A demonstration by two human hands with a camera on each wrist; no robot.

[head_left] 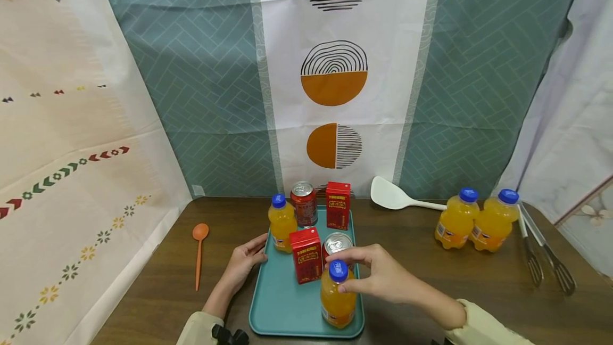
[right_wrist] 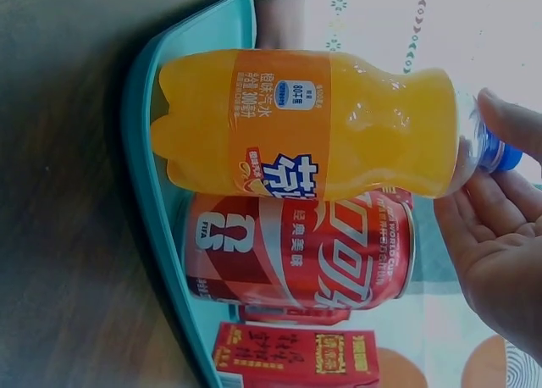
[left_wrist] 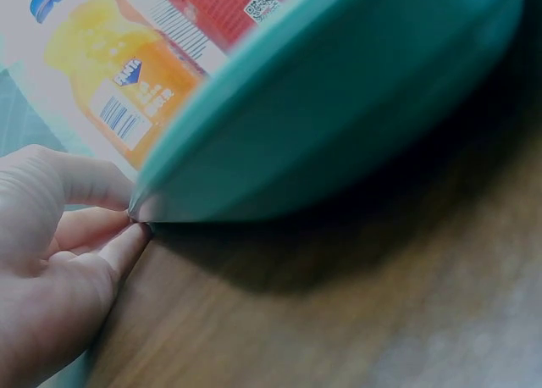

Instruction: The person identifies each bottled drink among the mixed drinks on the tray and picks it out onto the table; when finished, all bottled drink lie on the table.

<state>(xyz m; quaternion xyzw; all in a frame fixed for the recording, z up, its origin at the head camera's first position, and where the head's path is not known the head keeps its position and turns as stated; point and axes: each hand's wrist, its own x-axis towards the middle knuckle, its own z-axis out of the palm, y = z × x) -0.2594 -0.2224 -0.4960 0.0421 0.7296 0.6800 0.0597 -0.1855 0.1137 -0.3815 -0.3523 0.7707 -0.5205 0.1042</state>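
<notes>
1. Two bare hands in frame; we log both as busy.
2. Right hand (head_left: pixel 378 276): thumb and fingers pinch the clear plastic orange-soda bottle with blue cap (head_left: pixel 337 302) up at cap and neck.
3. We place that bottle at the tray's near right corner, about upright; can't tell whether its base touches down.
4. Left hand (head_left: pixel 244 262): thumb and fingers pinch the left rim of the teal rectangular tray (head_left: pixel 280 310).
5. Also on the tray, we count a red metal can with silver top (head_left: pixel 338 244) just beyond the gripped bottle, a red box-shaped drink carton (head_left: pixel 306 260) left of that can, a second blue-capped orange bottle (head_left: pixel 282 226) at far left, another red can (head_left: pixel 305 206) beside it, another red carton (head_left: pixel 338 209) at far right.
6. Off the tray, on the dark brown wooden surface (head_left: pixel 397 318), we note an orange spoon (head_left: pixel 199 244) left, a white spatula (head_left: pixel 390 194) behind, two more orange bottles (head_left: pixel 455 220) side by side at right, and metal-handled utensils (head_left: pixel 551 254) right of those.
</notes>
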